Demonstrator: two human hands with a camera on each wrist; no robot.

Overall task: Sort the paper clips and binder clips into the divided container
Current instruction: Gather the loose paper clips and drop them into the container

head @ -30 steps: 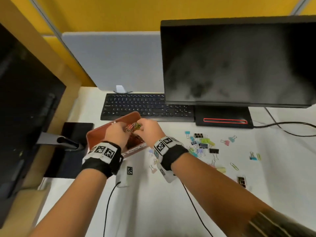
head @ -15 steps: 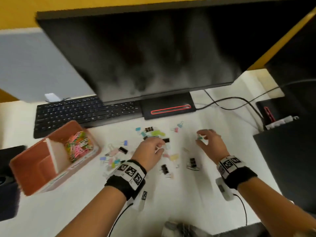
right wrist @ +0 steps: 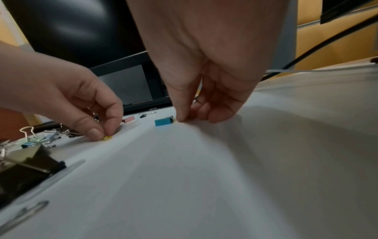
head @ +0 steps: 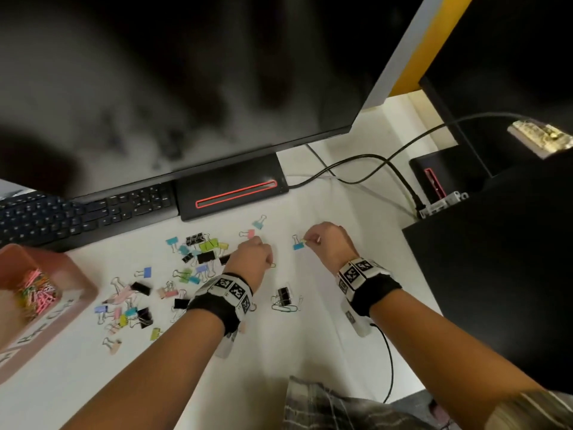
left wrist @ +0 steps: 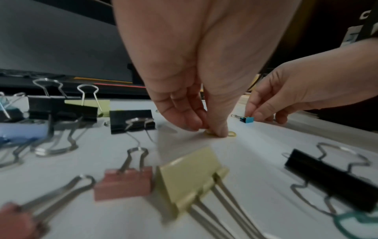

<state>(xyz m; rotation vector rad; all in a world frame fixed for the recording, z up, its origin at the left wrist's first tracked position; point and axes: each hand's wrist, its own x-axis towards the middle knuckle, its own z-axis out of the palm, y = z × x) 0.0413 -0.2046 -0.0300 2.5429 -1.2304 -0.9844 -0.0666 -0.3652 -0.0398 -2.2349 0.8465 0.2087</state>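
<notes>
While both hands work white surface (head: 217,383), picking-up step under way. Left hand (head: 251,257) pinching small yellow wire paper clip (left wrist: 231,133) flat on surface. Right hand (head: 325,243) fingertips closed on tiny yellowish clip (right wrist: 174,120), just beside small blue binder clip (head: 298,245). Next: lift both, carry left to pink divided container (head: 77,293), drop in paper-clip compartment.

White desk (head: 310,342): pink divided container (head: 77,283) near left; black keyboard (head: 77,212) far left; monitor base (head: 232,187) far centre; coloured and black binder clips (head: 198,259) scattered mid-desk; black cables (head: 372,162) far right.
</notes>
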